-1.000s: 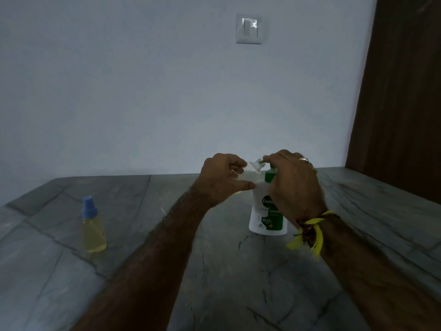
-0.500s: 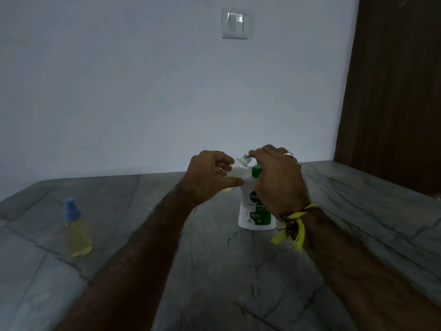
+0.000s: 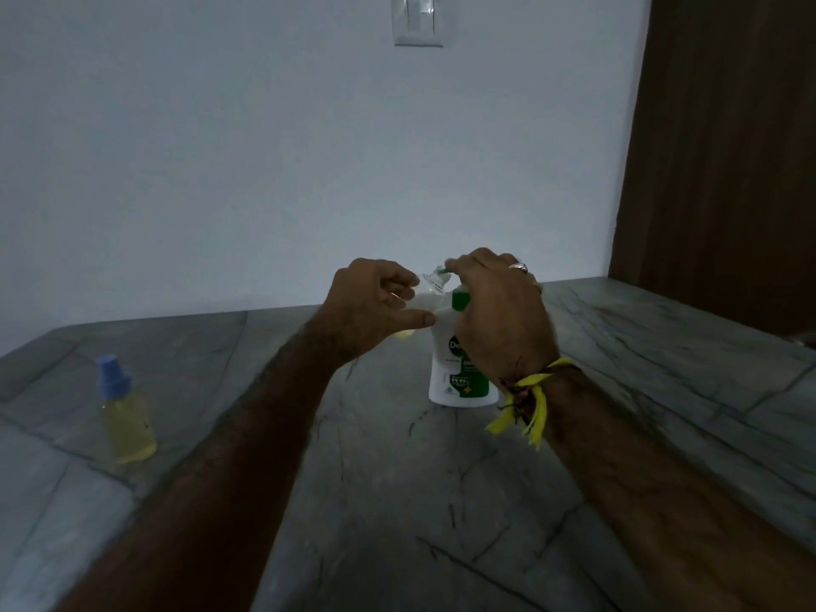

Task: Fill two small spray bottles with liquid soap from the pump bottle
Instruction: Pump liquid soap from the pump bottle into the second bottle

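a capped spray bottle [image 3: 126, 413] of yellow liquid stands apart, near left on the grey stone tabletop [image 3: 397, 501]. centre, the left hand [image 3: 375, 307] curls its fingers round a small clear bottle [image 3: 430, 287], tilted at the nozzle. the right hand [image 3: 499, 311] presses the white-and-green pump bottle [image 3: 450, 382], hiding its top. beyond, a pale wall, switch [image 3: 418, 19], wooden door [image 3: 724, 148].

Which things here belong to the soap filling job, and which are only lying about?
Belong to the job:
- pump bottle, under the right hand
- clear small bottle, held by the left hand
- blue-capped spray bottle, already holding yellow liquid

Not part of it:
- light switch
- wooden door
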